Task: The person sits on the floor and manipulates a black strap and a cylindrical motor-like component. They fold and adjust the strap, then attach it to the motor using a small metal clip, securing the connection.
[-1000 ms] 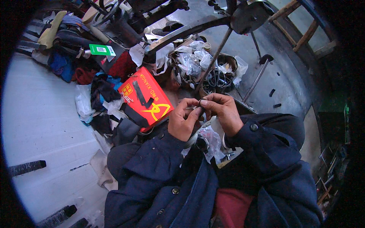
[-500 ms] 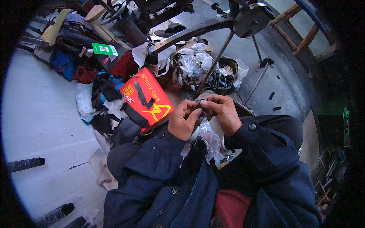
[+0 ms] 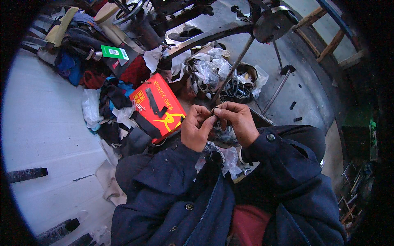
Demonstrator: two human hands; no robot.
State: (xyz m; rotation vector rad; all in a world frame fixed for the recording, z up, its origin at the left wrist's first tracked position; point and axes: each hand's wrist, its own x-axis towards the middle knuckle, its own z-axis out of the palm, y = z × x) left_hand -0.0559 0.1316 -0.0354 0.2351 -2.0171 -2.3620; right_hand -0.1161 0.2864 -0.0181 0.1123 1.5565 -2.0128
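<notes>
My left hand (image 3: 198, 128) and my right hand (image 3: 237, 121) meet over my lap, thumbs and forefingers pinched close together. Between the fingertips is something small and dark, too small to make out. Beneath the hands a crumpled clear plastic bag (image 3: 230, 159) lies at my lap. Just left of my left hand sits a red box (image 3: 143, 96) with yellow print, and a strip of black material (image 3: 152, 102) rests on its lid.
A dark metal machine (image 3: 143, 30) with a wheel (image 3: 274, 24) stands ahead on thin legs. Behind my hands is a box of plastic bags and cords (image 3: 236, 88). Cloth scraps (image 3: 113, 96) are heaped at left, beside a green card (image 3: 114, 52). A wooden frame (image 3: 332, 43) stands far right.
Both hands stay pinched together in nearly the same place, with slight finger movement. The pale thing visible behind the fingertips before no longer shows there.
</notes>
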